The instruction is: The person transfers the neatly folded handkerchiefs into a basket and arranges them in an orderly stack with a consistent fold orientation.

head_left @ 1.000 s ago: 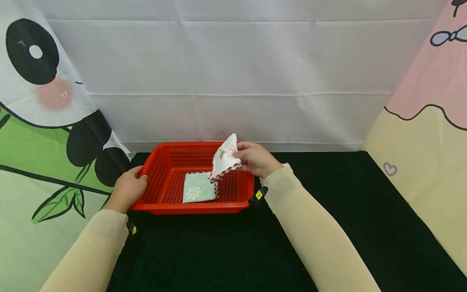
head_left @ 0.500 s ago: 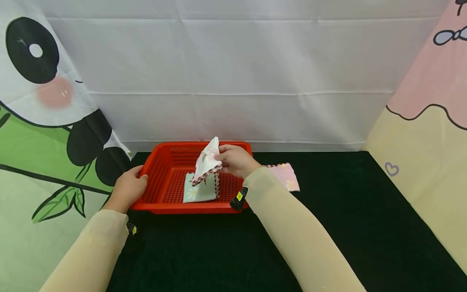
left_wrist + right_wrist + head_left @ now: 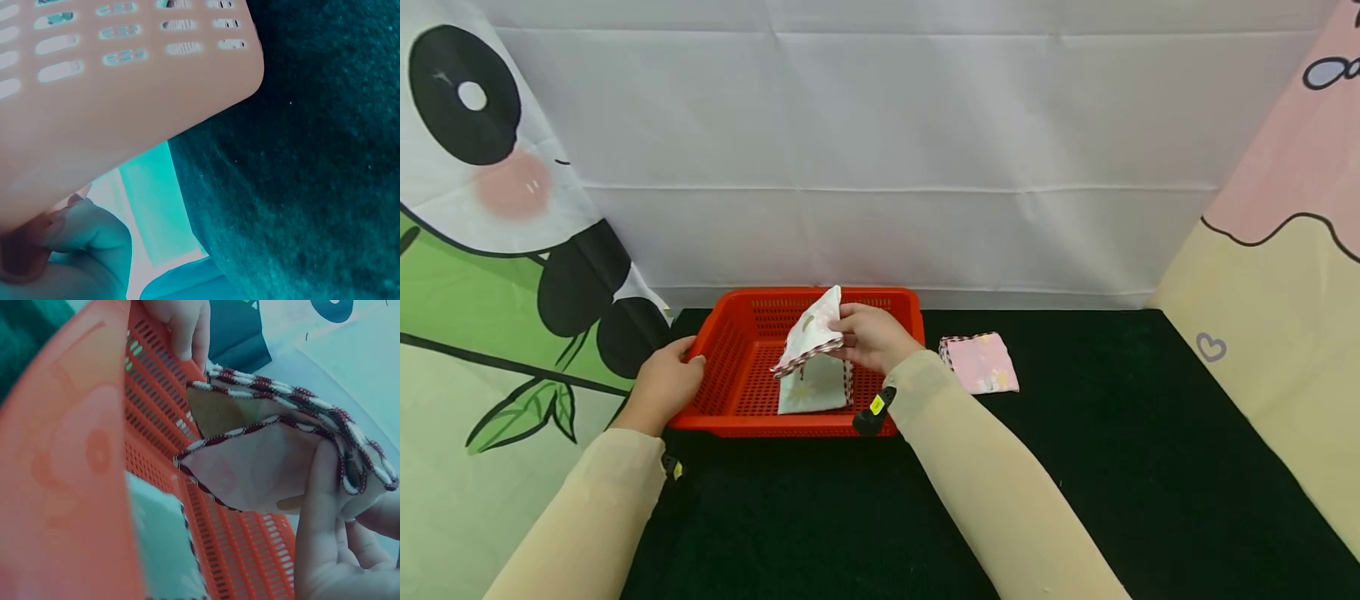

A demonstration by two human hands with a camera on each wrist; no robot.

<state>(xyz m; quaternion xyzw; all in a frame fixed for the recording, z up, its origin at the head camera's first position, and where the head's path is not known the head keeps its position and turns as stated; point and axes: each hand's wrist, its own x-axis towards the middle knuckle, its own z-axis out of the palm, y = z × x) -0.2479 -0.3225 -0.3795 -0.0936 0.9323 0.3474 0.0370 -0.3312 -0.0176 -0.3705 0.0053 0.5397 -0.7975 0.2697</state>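
Note:
A red plastic basket (image 3: 752, 425) with slotted walls stands on the dark table. My left hand (image 3: 666, 382) grips its left rim; in the left wrist view the thumb of that hand (image 3: 94, 240) lies against the basket wall (image 3: 125, 119). Over the basket's middle, my right hand (image 3: 874, 337) pinches a folded white and pale pink handkerchief (image 3: 811, 329) with checked edging. The right wrist view shows its layers (image 3: 250, 459) fanned apart at the edge. Beneath it, a folded pale green handkerchief (image 3: 812, 396) lies on the basket floor, partly covered from sight.
A folded pink handkerchief (image 3: 987, 364) with checked edging lies on the dark green tablecloth (image 3: 1075, 433), right of the basket. Close behind the basket hangs a white cloth backdrop (image 3: 925, 167), with printed cartoon panels at both sides.
My right hand has carried the white and pink handkerchief left and slightly down, over the green one. The pink handkerchief on the table has come into full view. My left hand stays on the rim.

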